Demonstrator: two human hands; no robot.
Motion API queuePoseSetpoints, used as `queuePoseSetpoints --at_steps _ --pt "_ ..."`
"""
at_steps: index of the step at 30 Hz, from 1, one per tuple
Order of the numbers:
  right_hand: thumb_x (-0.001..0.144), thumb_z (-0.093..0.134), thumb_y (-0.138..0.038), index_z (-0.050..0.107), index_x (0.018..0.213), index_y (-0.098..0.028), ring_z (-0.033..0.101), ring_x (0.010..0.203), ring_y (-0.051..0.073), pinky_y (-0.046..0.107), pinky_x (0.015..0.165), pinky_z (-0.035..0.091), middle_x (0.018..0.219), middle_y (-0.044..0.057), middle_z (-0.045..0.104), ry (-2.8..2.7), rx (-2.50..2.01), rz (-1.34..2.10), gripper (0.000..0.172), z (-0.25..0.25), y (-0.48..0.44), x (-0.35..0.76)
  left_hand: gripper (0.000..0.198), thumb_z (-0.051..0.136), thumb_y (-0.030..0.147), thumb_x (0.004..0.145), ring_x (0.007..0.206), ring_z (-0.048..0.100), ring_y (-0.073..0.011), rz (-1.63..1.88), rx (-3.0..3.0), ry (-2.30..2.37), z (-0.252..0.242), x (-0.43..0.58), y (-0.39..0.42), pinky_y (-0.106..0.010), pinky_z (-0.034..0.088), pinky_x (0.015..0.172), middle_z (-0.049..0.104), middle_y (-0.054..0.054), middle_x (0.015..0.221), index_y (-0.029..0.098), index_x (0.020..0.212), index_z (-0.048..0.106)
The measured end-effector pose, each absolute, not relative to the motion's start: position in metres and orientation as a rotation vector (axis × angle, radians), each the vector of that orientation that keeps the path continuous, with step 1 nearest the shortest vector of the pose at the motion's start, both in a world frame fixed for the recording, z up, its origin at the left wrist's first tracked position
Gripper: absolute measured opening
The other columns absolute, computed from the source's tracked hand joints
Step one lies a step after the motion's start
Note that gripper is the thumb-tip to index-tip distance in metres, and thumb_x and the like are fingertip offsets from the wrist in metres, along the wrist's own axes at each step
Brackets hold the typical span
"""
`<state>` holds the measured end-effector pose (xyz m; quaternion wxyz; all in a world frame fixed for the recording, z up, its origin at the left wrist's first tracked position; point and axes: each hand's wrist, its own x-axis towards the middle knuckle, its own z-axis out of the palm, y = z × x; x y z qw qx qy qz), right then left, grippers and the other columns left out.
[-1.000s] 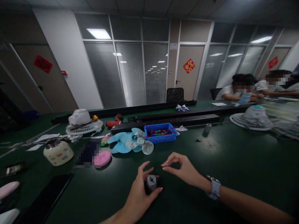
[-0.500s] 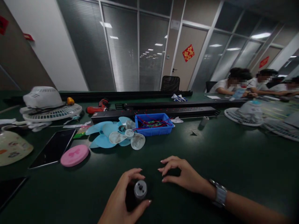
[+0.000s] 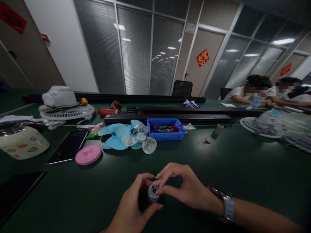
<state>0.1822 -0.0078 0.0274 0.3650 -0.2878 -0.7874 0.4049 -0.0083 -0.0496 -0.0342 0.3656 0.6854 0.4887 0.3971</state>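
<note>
My left hand [image 3: 132,207] wraps round a small black motor [image 3: 151,194] with a silver round end, held just above the dark green table [image 3: 243,168]. My right hand [image 3: 181,187], with a watch on its wrist, has come against it, and its fingertips pinch at the silver end. What those fingertips hold, if anything, is too small to see. Beyond the hands lie light blue and clear fan blades [image 3: 128,137] and a blue bin [image 3: 166,129] with red wires.
A pink disc [image 3: 88,154] and a phone [image 3: 68,145] lie to the left, with a cream jar [image 3: 21,142] and a white fan grille [image 3: 65,108] further back. Black power strips [image 3: 170,118] cross the table. Other people sit at the far right [image 3: 255,92].
My right hand has moved from the table onto the motor's silver end. The left hand keeps its hold on the motor. The view has shifted slightly.
</note>
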Motion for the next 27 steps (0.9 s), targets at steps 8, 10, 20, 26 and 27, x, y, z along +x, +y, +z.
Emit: queuePoseSetpoints --at_steps 8,10,20,26,27 --pt "0.073 0.078 -0.017 0.068 0.078 -0.018 0.07 0.08 0.015 0.028 0.075 0.055 0.083 0.002 0.073 -1.966 -0.683 1.096 0.011 0.015 -0.004 0.171 0.045 0.072 0.014 0.071 0.092 0.065 -0.0199 1.016 1.702 1.193 -0.03 -0.007 -0.052 -0.033 0.053 0.081 0.066 -0.001 0.098 0.025 0.109 0.05" --pt "0.072 0.078 -0.014 0.068 0.076 -0.017 0.07 0.079 0.014 0.027 0.074 0.055 0.082 0.002 0.073 -1.94 -0.67 1.109 0.012 0.016 -0.006 0.171 0.045 0.073 0.014 0.072 0.09 0.065 -0.0185 1.027 1.704 1.184 -0.029 -0.007 -0.053 -0.032 0.053 0.079 0.066 0.0 0.097 0.025 0.108 0.049" --pt "0.07 0.081 -0.022 0.067 0.078 -0.017 0.069 0.081 0.014 0.027 0.076 0.054 0.085 0.002 0.072 -1.965 -0.713 1.148 0.017 0.014 -0.006 0.171 0.041 0.071 0.016 0.075 0.093 0.064 -0.0181 1.017 1.728 1.182 -0.026 -0.008 -0.054 -0.03 0.053 0.08 0.065 0.0 0.1 0.025 0.108 0.049" --pt "0.064 0.085 -0.023 0.067 0.078 -0.018 0.068 0.083 0.014 0.026 0.074 0.054 0.084 0.001 0.072 -1.956 -0.747 1.123 0.023 0.013 -0.005 0.177 0.045 0.07 0.017 0.076 0.09 0.065 -0.0187 0.996 1.721 1.19 -0.027 -0.008 -0.054 -0.031 0.053 0.077 0.066 -0.001 0.1 0.025 0.114 0.046" --pt "0.066 0.084 -0.023 0.067 0.08 -0.019 0.068 0.084 0.014 0.026 0.076 0.054 0.086 0.001 0.072 -1.964 -0.734 1.136 0.022 0.013 -0.006 0.176 0.045 0.069 0.017 0.076 0.091 0.065 -0.0189 1.0 1.721 1.192 -0.028 -0.008 -0.054 -0.032 0.053 0.078 0.066 -0.001 0.101 0.025 0.113 0.046"
